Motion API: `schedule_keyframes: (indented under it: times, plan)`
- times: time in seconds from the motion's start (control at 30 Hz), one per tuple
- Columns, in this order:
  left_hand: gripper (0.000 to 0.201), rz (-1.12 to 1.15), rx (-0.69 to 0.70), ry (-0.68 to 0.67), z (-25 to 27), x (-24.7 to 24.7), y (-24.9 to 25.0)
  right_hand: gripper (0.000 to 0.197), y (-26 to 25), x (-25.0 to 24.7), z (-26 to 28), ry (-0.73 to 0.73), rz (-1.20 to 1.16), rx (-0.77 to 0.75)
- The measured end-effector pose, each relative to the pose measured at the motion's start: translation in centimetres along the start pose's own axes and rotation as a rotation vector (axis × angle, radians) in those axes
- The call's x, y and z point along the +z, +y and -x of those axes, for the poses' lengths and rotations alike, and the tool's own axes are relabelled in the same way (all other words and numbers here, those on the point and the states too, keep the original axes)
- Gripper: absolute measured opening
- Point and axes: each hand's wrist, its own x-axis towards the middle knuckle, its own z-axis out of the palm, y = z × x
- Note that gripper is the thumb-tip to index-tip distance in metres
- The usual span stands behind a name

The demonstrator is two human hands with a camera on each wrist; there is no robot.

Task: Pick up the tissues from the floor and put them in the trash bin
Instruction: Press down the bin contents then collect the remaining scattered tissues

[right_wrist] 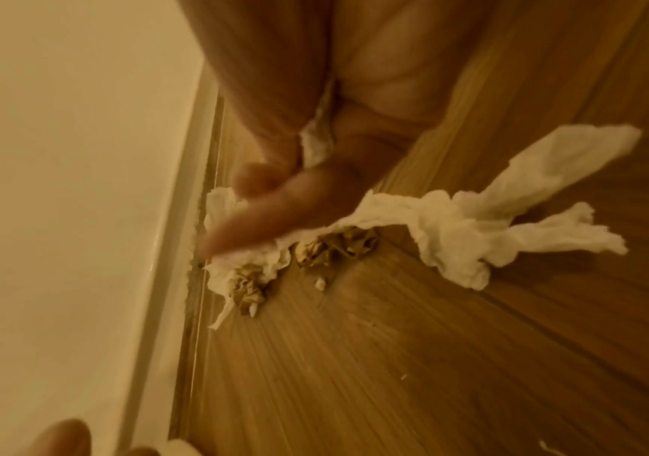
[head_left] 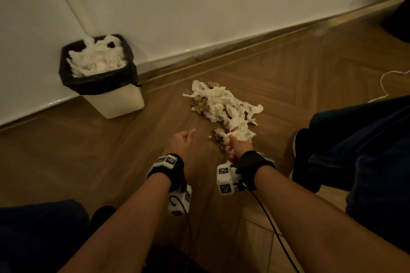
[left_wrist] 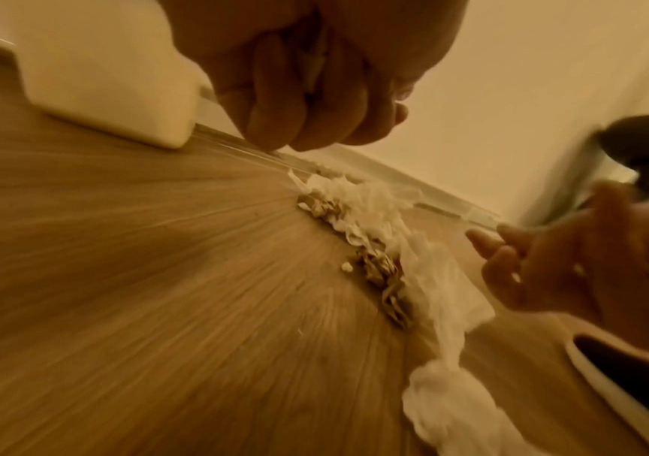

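Right hand (head_left: 236, 148) is pinching a white tissue (right_wrist: 471, 228) between thumb and fingers, the strip trailing from the grip at the near end of the pile of tissues (head_left: 224, 106). Left hand (head_left: 180, 139) is hovering beside it with fingers curled into the palm; the left wrist view is showing a sliver of white between those fingers, though whether it is tissue cannot be told. White and brown crumpled tissues are lying on the wooden floor (head_left: 111, 150), close to the white baseboard (head_left: 221, 49). Farther left, the white trash bin (head_left: 115, 102), lined with a black bag (head_left: 97, 82), is standing in the corner against the wall, already holding white tissues to its rim.
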Motion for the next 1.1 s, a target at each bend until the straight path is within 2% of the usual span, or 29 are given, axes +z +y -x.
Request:
schedule_keyframes:
  times: [0.07, 0.13, 0.17, 0.27, 0.33, 0.37, 0.4, 0.47, 0.53, 0.63, 0.77, 0.93, 1.1]
  plan:
    - [0.037, 0.086, -0.026, 0.031, -0.4, -1.3, 0.0, 0.052, -0.8, 1.1, 0.7, 0.052, 0.236, -0.088]
    - [0.026, 0.106, -0.036, 0.072, -0.8, -2.8, 0.0, 0.057, -1.5, 2.4, 0.4, 0.077, 0.343, -0.167]
    - [0.022, 0.122, -0.039, 0.092, -1.0, -3.7, 0.1, 0.055, -1.9, 3.3, 0.3, 0.053, 0.329, -0.172]
    - [0.036, 0.128, -0.032, 0.144, -1.9, -6.7, -0.3, 0.032, -3.2, 6.3, 0.1, -0.053, 0.291, -0.160]
    - [0.036, 0.071, -0.024, 0.254, -2.4, -8.9, -0.5, 0.016, -4.1, 8.5, 0.0, -0.125, 0.433, -0.242]
    - [0.033, 0.068, -0.023, 0.328, -2.7, -10.0, -0.7, 0.014, -4.6, 9.7, 0.1, -0.146, 0.499, -0.302]
    - [0.032, 0.071, -0.020, 0.392, -3.1, -11.1, -0.9, 0.020, -5.1, 10.9, 0.0, -0.169, 0.532, -0.355]
    - [0.032, 0.088, 0.003, 0.457, -4.0, -13.2, -1.1, 0.032, -6.2, 13.3, 0.3, -0.255, 0.519, -0.434]
    - [0.034, 0.162, 0.052, 0.472, -5.1, -15.4, -1.0, 0.036, -8.0, 16.0, 0.8, -0.296, 0.512, -0.538]
    - [0.039, 0.272, 0.148, 0.569, -6.5, -18.0, -0.4, 0.028, -11.3, 20.6, 1.7, -0.349, 0.472, -0.643]
    - [0.035, 0.241, 0.174, 0.717, -8.7, -21.1, 0.3, 0.019, -15.3, 26.7, 2.3, -0.291, 0.485, -0.745]
    - [0.030, 0.062, 0.075, 0.711, -12.1, -24.1, 0.2, 0.025, -19.1, 32.2, 1.7, -0.200, 0.808, -1.049]
    - [0.030, -0.097, 0.002, 0.652, -15.0, -24.5, -0.2, 0.025, -20.7, 34.2, 0.4, -0.157, 1.165, -1.131]
